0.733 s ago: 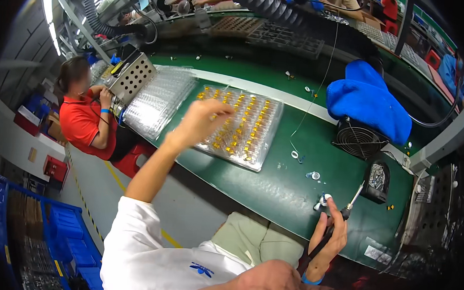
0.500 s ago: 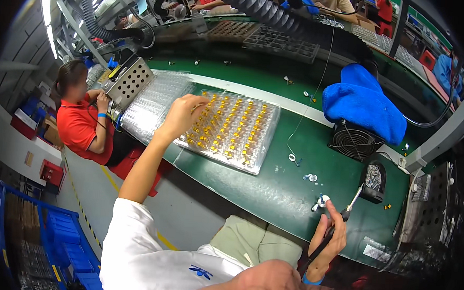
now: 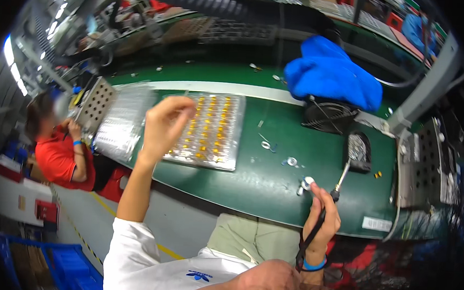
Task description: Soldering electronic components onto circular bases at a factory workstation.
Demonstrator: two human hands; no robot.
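Observation:
My left hand [image 3: 165, 124] is raised over the left part of a clear plastic tray [image 3: 230, 158] holding rows of small yellow parts [image 3: 211, 114]. Its thumb and fingers are pinched together; whatever lies between them is too small and blurred to name. In my right hand [image 3: 324, 218] is a soldering iron [image 3: 336, 193] with a dark handle and a bright metal tip. That tip points up to the near edge of a black holder [image 3: 357, 152] filled with silvery metal wool. By my right fingertips is a small white round part [image 3: 308, 182]; whether they grip it, I cannot tell.
A fan [image 3: 329, 116] draped with a blue cloth [image 3: 329, 74] stands at the far right. Small white round pieces [image 3: 292, 161] lie on the green bench [image 3: 271, 195]. Left of the tray are stacked clear trays [image 3: 122, 117], a perforated metal box [image 3: 95, 103] and a person in red [image 3: 61, 158].
My view has turned to the right. My left hand has come up off the yellow parts and moved rightward over the tray. My right hand still holds the soldering iron.

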